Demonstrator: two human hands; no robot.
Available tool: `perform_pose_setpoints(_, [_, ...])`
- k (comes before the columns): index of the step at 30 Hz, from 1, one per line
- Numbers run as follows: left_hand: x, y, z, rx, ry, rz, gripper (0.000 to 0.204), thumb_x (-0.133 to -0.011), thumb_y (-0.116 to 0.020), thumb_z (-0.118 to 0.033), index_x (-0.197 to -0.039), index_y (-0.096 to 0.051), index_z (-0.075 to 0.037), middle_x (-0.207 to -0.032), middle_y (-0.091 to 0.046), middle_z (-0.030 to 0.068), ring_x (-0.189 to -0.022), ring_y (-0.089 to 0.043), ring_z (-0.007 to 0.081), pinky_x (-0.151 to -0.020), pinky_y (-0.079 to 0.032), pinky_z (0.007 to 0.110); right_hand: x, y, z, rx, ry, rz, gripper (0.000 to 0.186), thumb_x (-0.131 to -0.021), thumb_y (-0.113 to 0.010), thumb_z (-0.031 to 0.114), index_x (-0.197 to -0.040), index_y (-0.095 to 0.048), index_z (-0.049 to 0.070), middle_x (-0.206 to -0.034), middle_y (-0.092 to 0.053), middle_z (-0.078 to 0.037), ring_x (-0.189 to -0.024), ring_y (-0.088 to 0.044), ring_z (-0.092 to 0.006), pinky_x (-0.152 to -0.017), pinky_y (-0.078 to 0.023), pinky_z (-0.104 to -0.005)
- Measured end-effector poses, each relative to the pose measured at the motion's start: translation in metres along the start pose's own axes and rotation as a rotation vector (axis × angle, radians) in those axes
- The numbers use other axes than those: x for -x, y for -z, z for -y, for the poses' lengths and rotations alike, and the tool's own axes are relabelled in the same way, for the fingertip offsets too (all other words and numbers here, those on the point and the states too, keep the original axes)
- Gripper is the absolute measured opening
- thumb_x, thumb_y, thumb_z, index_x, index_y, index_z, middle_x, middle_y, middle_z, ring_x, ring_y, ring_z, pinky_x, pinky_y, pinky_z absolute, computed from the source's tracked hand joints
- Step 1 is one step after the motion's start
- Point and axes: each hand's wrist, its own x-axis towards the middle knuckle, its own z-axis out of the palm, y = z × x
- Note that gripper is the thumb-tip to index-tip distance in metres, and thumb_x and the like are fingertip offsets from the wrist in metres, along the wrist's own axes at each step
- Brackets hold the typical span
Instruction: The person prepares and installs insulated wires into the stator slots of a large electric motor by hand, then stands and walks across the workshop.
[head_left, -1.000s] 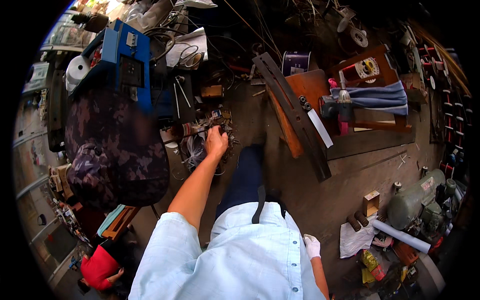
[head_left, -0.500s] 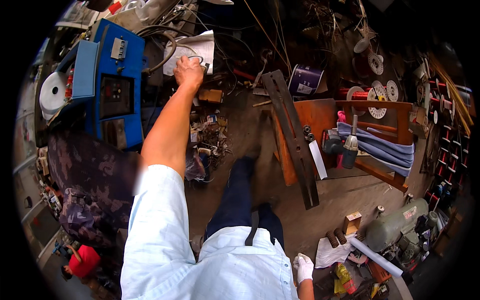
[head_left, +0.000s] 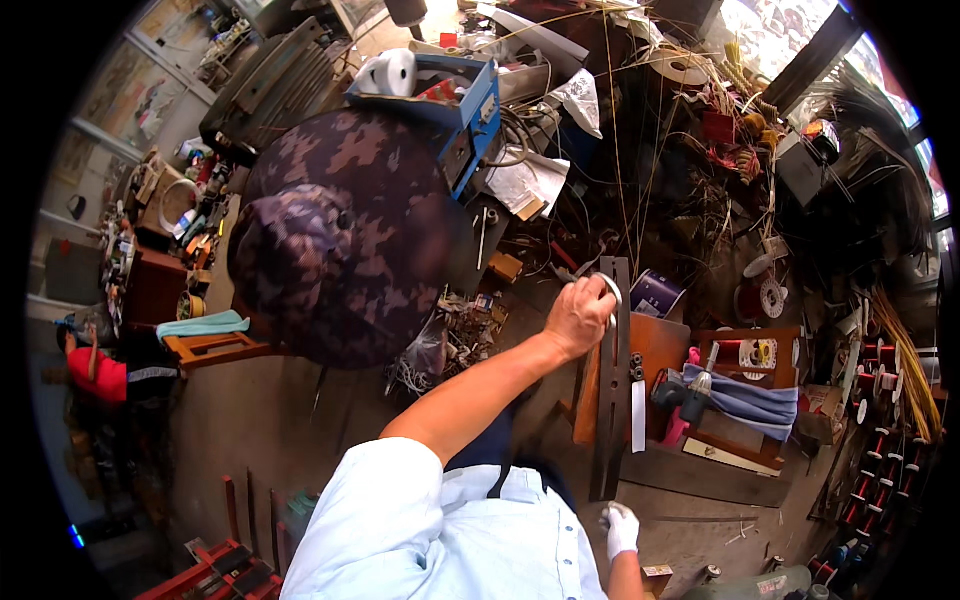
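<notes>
My bare left hand (head_left: 580, 318) is closed round a pale ring-shaped thing (head_left: 612, 290), whose exact kind is mostly hidden by the fingers. It is over the upper part of a long dark slotted metal bar (head_left: 608, 400), which lies across a brown wooden stool or frame (head_left: 658, 345); whether hand and bar touch I cannot tell. My right hand (head_left: 622, 528), in a white glove, hangs low by my right side near the bar's lower end. Its fingers are curled, with nothing seen in them.
A camouflage hat (head_left: 345, 235) of someone close by fills the left. On the wooden frame are a power tool (head_left: 692, 398) and blue cloth (head_left: 750, 400). A blue machine (head_left: 470, 135), wire spools (head_left: 770, 298), a purple drum (head_left: 657, 293) and a person in red (head_left: 95, 372) surround me.
My left hand has moved right, from the paper by the blue machine to the slotted bar, still holding the ring-shaped thing. The view has turned, and the camouflage hat now appears larger and nearer the middle.
</notes>
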Motion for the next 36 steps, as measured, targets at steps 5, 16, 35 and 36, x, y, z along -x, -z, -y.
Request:
perform_pose_setpoints(5, [0.187,0.064,-0.042,0.075,0.501,0.378,0.022,-0.082,-0.068,-0.013,-0.102,-0.064,-0.007,-0.107,-0.059,0.0141,-0.098,-0.064,0.0368,-0.082,-0.053,0.046,-0.06,0.025,0.009,0.136,0.206,0.115,0.028,-0.096,-0.062,0.017,-0.119,-0.068,0.003,-0.093,-0.07,-0.007,-0.078,-0.065,-0.0151,-0.072,-0.054,-0.0299])
perform_pose_setpoints(16, [0.637,0.296,-0.078,-0.587,1.531,-0.123,0.023,-0.078,-0.076,-0.02,-0.096,-0.073,-0.006,-0.103,-0.061,0.0159,-0.091,-0.065,0.0327,-0.079,-0.056,0.043,-0.061,-0.025,-0.066,0.766,0.373,0.4,0.035,-0.09,-0.063,0.024,-0.112,-0.074,0.0,-0.107,-0.075,-0.018,-0.103,-0.071,-0.0266,-0.093,-0.053,-0.0348])
perform_pose_setpoints(35, [0.667,0.419,-0.118,-0.262,0.386,-0.284,0.013,-0.08,-0.066,-0.012,-0.092,-0.065,-0.009,-0.088,-0.06,0.008,-0.076,-0.064,0.0258,-0.063,-0.055,0.039,0.329,-0.468,-0.078,0.645,-0.389,1.378,0.027,-0.095,-0.064,0.021,-0.115,-0.066,0.001,-0.094,-0.072,-0.012,-0.083,-0.071,-0.0225,-0.072,-0.06,-0.0365])
perform_pose_setpoints(36, [0.672,0.44,-0.116,-0.28,0.321,-0.332,0.007,-0.083,-0.066,-0.013,-0.085,-0.062,-0.008,-0.083,-0.059,0.0089,-0.069,-0.062,0.0255,-0.058,-0.053,0.041,0.331,-0.479,-0.088,0.636,-0.384,1.407,0.03,-0.095,-0.066,0.022,-0.115,-0.065,0.001,-0.092,-0.072,-0.011,-0.08,-0.071,-0.0208,-0.07,-0.059,-0.0347])
